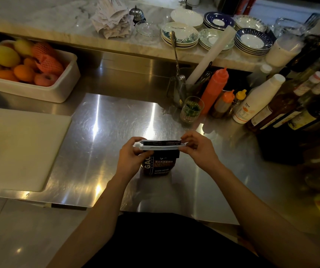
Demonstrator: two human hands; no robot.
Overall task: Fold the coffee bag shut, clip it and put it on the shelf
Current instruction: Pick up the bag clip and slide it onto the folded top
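Two bare hands meet over a dark coffee bag (160, 164) that stands upright on the steel counter (101, 132), near the middle of its front edge. A long white clip (162, 147) lies across the folded top of the bag, and a strip of the dark fold shows above it. The left hand (131, 156) is closed on the clip's left end, thumb over the top and fingers curled beneath, partly covering the bag's left side. The right hand (197, 147) pinches the clip's right end between thumb and fingertips. Whether the clip is fully snapped shut cannot be told. A white cutting board (20, 147) lies at the counter's left edge, and behind it, toward the back left corner, sits a white tub of fruit (39, 89). Along the right edge stand squeeze bottles (215, 89) and dark glass bottles (290, 113), with a small glass of green sprigs (192, 109) just in front of them. On the marble ledge (58, 20) beyond the counter's back edge are stacked plates (180, 35), a pile of paper slips (112, 22) and a call bell (137, 13).
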